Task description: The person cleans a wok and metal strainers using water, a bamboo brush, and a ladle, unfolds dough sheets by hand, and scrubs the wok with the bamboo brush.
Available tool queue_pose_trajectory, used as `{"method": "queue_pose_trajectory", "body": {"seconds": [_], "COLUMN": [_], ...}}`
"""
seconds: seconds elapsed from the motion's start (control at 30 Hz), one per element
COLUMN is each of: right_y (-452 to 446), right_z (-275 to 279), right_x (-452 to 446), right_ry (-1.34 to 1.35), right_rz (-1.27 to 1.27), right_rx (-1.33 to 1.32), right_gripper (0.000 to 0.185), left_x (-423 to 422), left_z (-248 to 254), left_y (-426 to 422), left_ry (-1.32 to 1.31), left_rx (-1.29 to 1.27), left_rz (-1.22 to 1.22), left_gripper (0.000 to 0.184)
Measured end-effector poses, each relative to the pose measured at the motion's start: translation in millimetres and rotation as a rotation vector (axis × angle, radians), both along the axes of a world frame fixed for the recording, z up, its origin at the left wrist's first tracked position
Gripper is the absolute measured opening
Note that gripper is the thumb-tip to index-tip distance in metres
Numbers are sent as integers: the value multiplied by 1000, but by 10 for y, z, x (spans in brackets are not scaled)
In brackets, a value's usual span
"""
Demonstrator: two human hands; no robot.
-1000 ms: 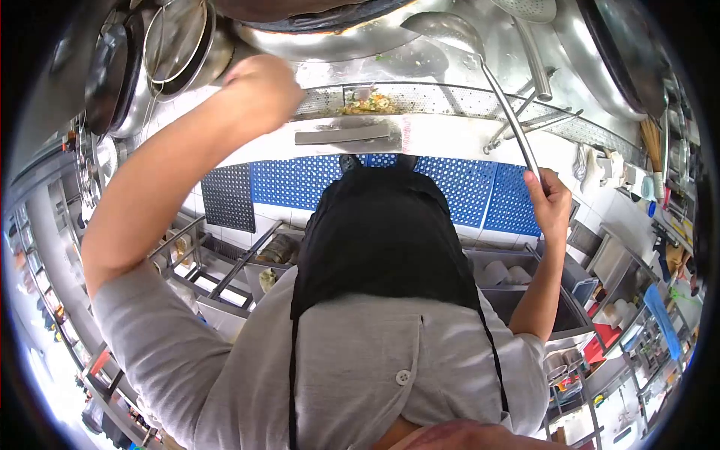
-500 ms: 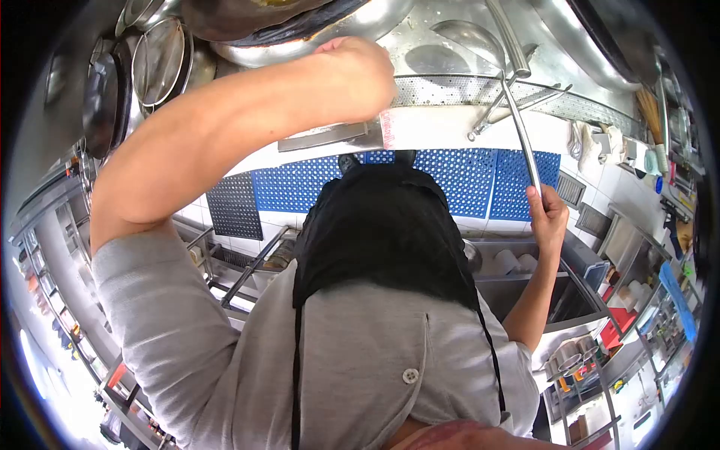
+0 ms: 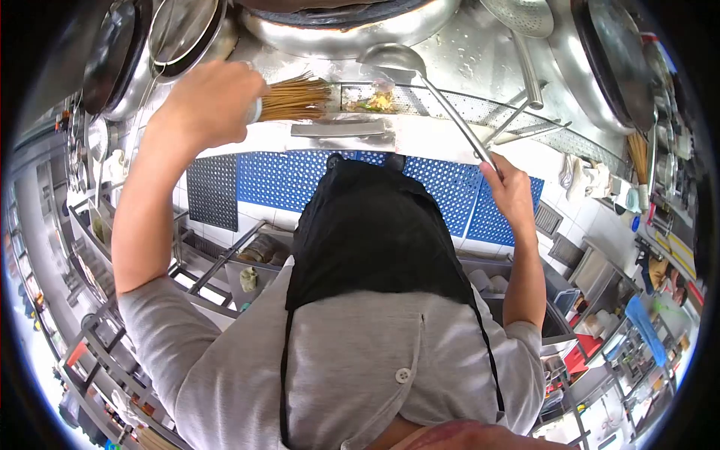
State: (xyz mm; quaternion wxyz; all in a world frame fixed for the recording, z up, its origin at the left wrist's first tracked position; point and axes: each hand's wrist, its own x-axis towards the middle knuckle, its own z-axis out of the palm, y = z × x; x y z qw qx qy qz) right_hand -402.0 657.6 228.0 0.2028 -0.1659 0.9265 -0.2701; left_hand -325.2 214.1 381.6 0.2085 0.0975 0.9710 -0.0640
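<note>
My left hand (image 3: 208,103) is closed round the handle end of a bamboo wok brush (image 3: 296,99), its bristles pointing right over the front edge of the cooktop. In my right hand (image 3: 513,196) is the handle of a long metal ladle (image 3: 454,112). The ladle's bowl lies toward the left, just in front of a large wok (image 3: 352,39). Between brush and ladle, a small heap of food scraps (image 3: 377,102) sits on the perforated drain strip (image 3: 435,106).
A mesh strainer (image 3: 181,31) rests over a pot at the upper left. A perforated skimmer (image 3: 529,18) and metal rods (image 3: 517,120) lie to the right of the ladle. Another wok (image 3: 562,67) stands far right, with a second brush (image 3: 637,159) below it. Blue mats (image 3: 285,184) cover the floor.
My left hand has moved left from in front of the wok, and the brush has come into view. The ladle has shifted left. Food scraps now show on the drain strip.
</note>
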Motion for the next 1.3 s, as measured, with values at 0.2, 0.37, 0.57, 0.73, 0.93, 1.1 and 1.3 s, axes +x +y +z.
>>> {"method": "queue_pose_trajectory", "body": {"seconds": [0.2,0.37,0.57,0.73,0.93,1.1,1.3], "right_y": [-4,-183,-629,-100,13,163,84], "right_z": [126,75,-82,144,210,-248,-202], "right_x": [44,24,-261,-128,-77,27,196], "right_ry": [-3,132,245,120,53,0,-299], "right_rz": [191,286,431,365,71,105,151], "right_rx": [110,50,160,127,138,49,-36], "right_gripper": [35,34,34,34,34,40,46], "left_x": [494,810,955,1113,1074,953,957], "left_z": [58,-85,-128,-153,-150,-216,-247], "left_y": [-157,-358,-434,-477,-500,-572,-622], "left_ry": [-25,11,34,79,59,78,56], "left_rx": [91,185,249,312,342,307,310], "left_rz": [342,423,460,522,499,411,480], "left_gripper": [61,62,63,62,60,63,64]}}
